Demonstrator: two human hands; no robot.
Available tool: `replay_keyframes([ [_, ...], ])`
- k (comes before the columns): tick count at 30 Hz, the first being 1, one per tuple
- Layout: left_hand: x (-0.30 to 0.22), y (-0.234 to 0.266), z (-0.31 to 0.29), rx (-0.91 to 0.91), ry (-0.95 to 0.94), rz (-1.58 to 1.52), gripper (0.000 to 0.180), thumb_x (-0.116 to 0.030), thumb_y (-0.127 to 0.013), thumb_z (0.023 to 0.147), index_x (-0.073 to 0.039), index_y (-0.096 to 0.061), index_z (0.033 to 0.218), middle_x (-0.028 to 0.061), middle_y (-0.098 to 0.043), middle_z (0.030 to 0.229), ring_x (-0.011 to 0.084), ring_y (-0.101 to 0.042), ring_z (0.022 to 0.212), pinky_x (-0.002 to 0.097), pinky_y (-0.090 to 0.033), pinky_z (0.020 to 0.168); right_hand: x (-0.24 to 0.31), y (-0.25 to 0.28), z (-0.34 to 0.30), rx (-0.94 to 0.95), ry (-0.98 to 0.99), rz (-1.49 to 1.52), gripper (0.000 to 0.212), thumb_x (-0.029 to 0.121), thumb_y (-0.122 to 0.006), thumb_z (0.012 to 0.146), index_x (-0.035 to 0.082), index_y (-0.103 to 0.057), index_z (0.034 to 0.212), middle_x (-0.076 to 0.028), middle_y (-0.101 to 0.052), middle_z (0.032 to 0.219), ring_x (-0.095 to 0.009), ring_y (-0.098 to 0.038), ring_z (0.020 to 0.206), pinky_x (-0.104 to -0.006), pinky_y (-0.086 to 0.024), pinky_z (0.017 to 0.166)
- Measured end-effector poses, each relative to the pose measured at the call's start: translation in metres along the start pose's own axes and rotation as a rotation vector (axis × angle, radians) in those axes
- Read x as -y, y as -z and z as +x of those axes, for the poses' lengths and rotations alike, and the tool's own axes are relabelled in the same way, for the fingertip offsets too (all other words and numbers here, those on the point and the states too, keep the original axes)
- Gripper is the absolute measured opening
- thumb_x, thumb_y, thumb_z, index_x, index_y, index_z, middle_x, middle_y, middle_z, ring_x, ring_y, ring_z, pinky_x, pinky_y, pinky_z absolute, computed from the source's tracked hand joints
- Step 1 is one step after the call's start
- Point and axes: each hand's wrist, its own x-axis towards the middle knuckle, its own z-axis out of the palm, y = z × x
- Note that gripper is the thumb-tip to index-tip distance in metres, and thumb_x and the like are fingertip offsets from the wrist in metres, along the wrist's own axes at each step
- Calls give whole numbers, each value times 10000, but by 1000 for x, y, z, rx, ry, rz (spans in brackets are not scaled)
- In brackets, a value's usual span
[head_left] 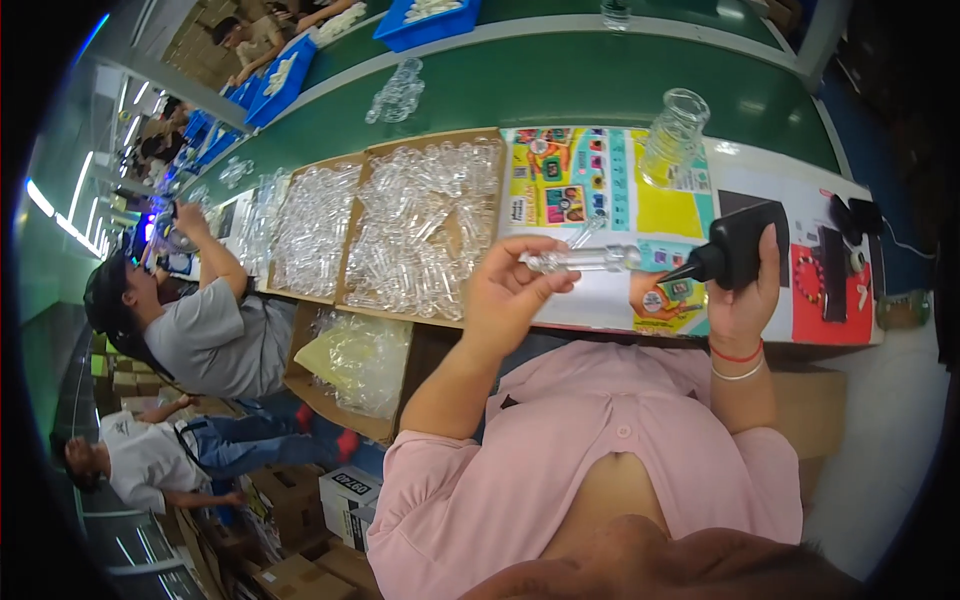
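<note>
My left hand [505, 295] pinches a clear tubular piece [605, 259] with a wider ringed end, held level above the table's near edge. Its ringed end points toward the black squeeze bottle [748, 240], which my right hand [742, 312] grips. The bottle is tilted, and its pointed nozzle [682, 271] aims left, a short gap from the clear piece. Just behind the held piece is another thin clear piece [588, 231]. Cardboard trays [496, 205] full of similar clear pieces lie to the left of my left hand.
A tall clear vessel [675, 140] stands on printed sheets [618, 180] at the back. On the right lie a dark phone-like slab [832, 272] and a beaded bracelet [808, 277]. An open carton [385, 425] with plastic bags stands below left. A co-worker in grey [220, 335] sits left.
</note>
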Motion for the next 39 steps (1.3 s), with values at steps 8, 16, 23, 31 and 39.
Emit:
replay_keyframes([
  [8,32,-19,-15,133,-344,219,387,131,-671,644,23,-503,975,172,-548,1025,206,-560,937,293,-483,792,13,-1,-30,505,581,-587,473,411,-546,815,12,-417,1034,-106,-471,881,-166,-477,723,-259,-439,632],
  [16,33,-24,-22,117,-398,290,385,149,-649,631,16,-521,969,166,-548,1011,204,-560,923,272,-478,769,34,8,-36,772,772,-921,417,316,-577,829,10,-437,1075,-125,-577,858,-222,-579,727,-318,-478,632],
  [23,33,-25,-18,104,-512,381,395,113,-699,624,9,-552,976,138,-570,984,130,-569,787,223,-474,635,30,12,-44,856,739,-827,363,206,-580,821,0,-437,1083,-136,-594,926,-230,-573,740,-307,-470,652],
  [31,34,-27,-21,96,-428,340,367,130,-649,628,23,-531,958,167,-551,1006,225,-555,948,299,-458,810,34,7,-38,828,817,-913,337,220,-567,835,2,-454,1065,-118,-597,898,-221,-569,740,-307,-465,654],
  [39,36,-26,-20,78,-476,398,387,83,-719,611,14,-555,955,154,-581,979,183,-586,851,249,-489,683,29,-1,-36,662,658,-796,368,307,-555,847,-13,-472,1009,-126,-597,854,-194,-568,747,-304,-463,652],
])
